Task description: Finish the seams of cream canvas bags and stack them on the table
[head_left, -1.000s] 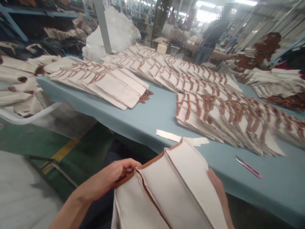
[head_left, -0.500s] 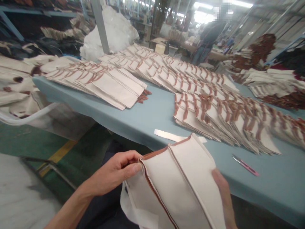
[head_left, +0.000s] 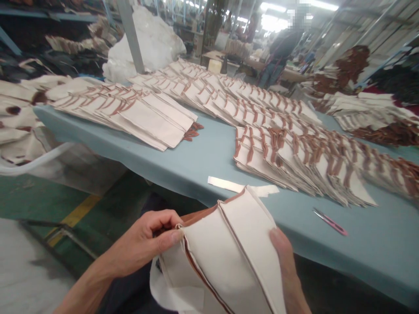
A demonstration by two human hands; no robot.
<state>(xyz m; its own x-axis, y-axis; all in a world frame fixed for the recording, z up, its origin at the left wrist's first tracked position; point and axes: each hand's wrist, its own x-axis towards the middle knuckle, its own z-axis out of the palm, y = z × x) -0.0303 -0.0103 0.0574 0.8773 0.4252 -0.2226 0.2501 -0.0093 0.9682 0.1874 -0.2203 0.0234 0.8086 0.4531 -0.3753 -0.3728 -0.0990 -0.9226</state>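
A cream fabric piece (head_left: 225, 244) with brown edging and raised seams is held up between my two hands, in front of the table's near edge. My left hand (head_left: 153, 237) pinches its upper left corner, thumb on top at a brown-lined seam. On the opposite side, my right hand (head_left: 284, 248) grips the right edge with the thumb over the front; its other fingers are hidden behind the fabric. Just beyond the piece lies a white strip (head_left: 225, 184) on the table. To the right rests a pair of pink-handled thread snips (head_left: 330, 221).
Stacks of cream pieces with brown edges (head_left: 288, 161) cover much of the blue-covered table (head_left: 157, 168), with another stack (head_left: 153, 115) at left. A white bin (head_left: 65, 161) of fabric stands left. A person (head_left: 278, 56) is in the background.
The fabric piece and both hands have shifted left and slightly down in view, the right hand more so. The whole scene also slides a little left. Both hands keep their grip.
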